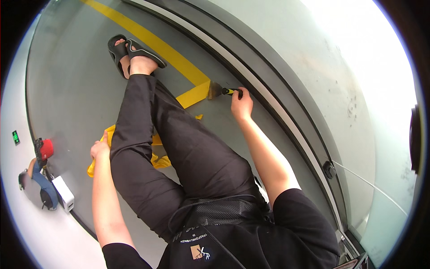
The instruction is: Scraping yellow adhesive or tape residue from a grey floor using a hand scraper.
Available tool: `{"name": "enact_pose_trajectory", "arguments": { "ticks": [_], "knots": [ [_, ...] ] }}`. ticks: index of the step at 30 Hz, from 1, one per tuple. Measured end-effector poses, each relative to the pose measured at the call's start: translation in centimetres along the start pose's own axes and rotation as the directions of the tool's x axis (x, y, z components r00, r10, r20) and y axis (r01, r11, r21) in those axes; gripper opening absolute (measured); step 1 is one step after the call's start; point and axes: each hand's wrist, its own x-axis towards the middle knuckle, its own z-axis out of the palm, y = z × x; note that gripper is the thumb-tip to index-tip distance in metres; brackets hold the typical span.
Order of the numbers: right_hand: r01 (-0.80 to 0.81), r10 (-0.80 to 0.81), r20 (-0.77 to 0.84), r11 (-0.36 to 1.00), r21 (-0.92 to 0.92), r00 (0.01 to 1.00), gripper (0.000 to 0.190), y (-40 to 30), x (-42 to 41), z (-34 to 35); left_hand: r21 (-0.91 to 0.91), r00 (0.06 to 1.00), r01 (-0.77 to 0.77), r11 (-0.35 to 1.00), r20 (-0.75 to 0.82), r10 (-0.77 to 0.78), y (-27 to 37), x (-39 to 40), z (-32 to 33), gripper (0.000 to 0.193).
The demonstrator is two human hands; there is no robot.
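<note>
My right hand (242, 103) grips the black-and-yellow handle of a scraper (229, 91). Its wide blade (215, 90) lies against the floor at the corner where two strips of yellow floor tape (193, 95) meet. Beside my left knee, my left hand (100, 148) is curled on a loose, crumpled length of yellow tape (90, 169); some fingers are hidden. More loose tape (163, 162) shows between and behind my legs. A small torn scrap of tape (199, 117) lies on the grey floor near my right thigh.
A dark and white metal track (268, 101) borders a glass panel (342, 101) on my right. Outstretched legs end in black sandals (122, 50). At the far left are another person (47, 188), a white box (63, 193), a red object (47, 149) and a green wall sign (15, 138).
</note>
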Motion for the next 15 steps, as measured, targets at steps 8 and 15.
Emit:
{"name": "enact_pose_trajectory", "arguments": {
  "ticks": [8, 15],
  "knots": [
    [-0.036, 0.045, -0.087, 0.994, 0.102, 0.995, 0.038, 0.6, -0.5, -0.4, -0.005, 0.999, 0.033, 0.999, 0.0, -0.033, 0.0, -0.3, -0.2, 0.075],
    [-0.085, 0.097, -0.047, 0.974, 0.211, 0.994, 0.038, 1.8, -0.1, -0.6, -0.039, 1.0, 0.01, 0.999, -0.004, -0.01, 0.0, -0.5, -0.3, 0.078]
  ]
}}
